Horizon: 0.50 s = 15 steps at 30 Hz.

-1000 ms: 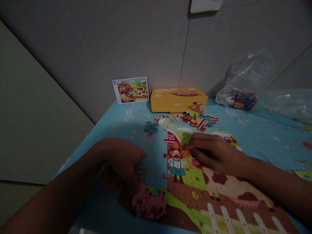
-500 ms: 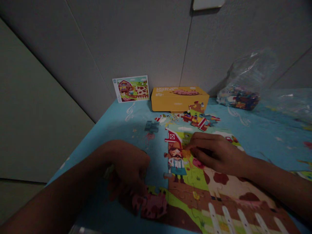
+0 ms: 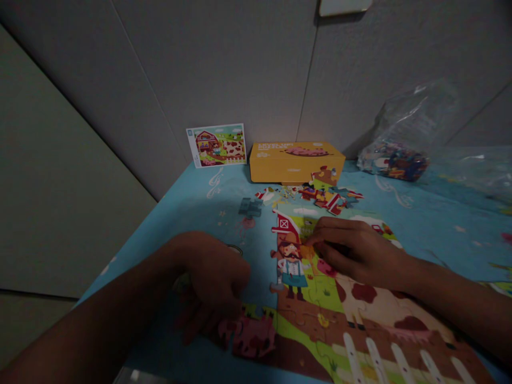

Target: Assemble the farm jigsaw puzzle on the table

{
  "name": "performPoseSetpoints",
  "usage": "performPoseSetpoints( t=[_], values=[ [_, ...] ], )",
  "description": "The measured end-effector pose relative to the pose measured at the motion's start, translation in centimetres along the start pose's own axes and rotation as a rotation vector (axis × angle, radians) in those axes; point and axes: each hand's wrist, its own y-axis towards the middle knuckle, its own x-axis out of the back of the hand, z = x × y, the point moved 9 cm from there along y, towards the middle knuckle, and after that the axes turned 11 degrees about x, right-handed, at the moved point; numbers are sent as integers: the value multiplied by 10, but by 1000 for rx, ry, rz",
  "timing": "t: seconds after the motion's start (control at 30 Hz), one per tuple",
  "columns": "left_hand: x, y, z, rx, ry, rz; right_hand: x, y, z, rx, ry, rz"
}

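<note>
A partly assembled farm jigsaw [image 3: 360,320] lies on the blue table [image 3: 200,208], with a red barn, a farmer figure [image 3: 291,264], a spotted cow and a white fence. My right hand [image 3: 352,250] rests on the upper part of the puzzle beside the farmer, fingers curled and pressed down on the pieces. My left hand [image 3: 212,280] lies at the puzzle's left edge, fingers bent down over the pink pig section [image 3: 250,336]. What those fingers hold, if anything, is hidden.
A yellow puzzle box [image 3: 295,161] stands against the wall, with a reference picture card [image 3: 217,144] leaning to its left. Loose pieces [image 3: 324,196] lie in front of the box, and a grey piece [image 3: 250,207] sits apart. A clear plastic bag [image 3: 404,144] of pieces sits at the back right.
My left hand has slid right and nearer along the table to the pig section. My right hand has stayed on the puzzle by the farmer.
</note>
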Motion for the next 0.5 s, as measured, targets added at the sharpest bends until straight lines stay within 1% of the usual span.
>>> performPoseSetpoints(
  t=[0.03,0.07,0.1,0.13,0.2,0.23,0.27,0.3,0.4,0.5],
  values=[
    [-8,-3,4,50,-29,108,0,0,0,3,1,-5],
    [-13,-7,8,98,-63,192,1,0,1,9,2,-12],
    [-13,-10,11,133,-93,220,2,0,1,13,2,-19],
    [-8,-12,14,148,-118,178,2,0,1,14,2,-23],
    [10,-12,19,161,-130,13,2,0,2,15,7,-24],
    [16,-12,22,172,-129,-46,2,0,1,12,9,-23],
    [18,-10,25,183,-133,-72,1,0,1,7,10,-22],
    [18,-9,27,196,-139,-68,1,0,0,2,10,-20],
    [10,-4,29,222,-146,9,0,0,-2,-7,3,-13],
    [2,-3,28,217,-161,79,0,0,-1,7,4,-11]
  ],
)
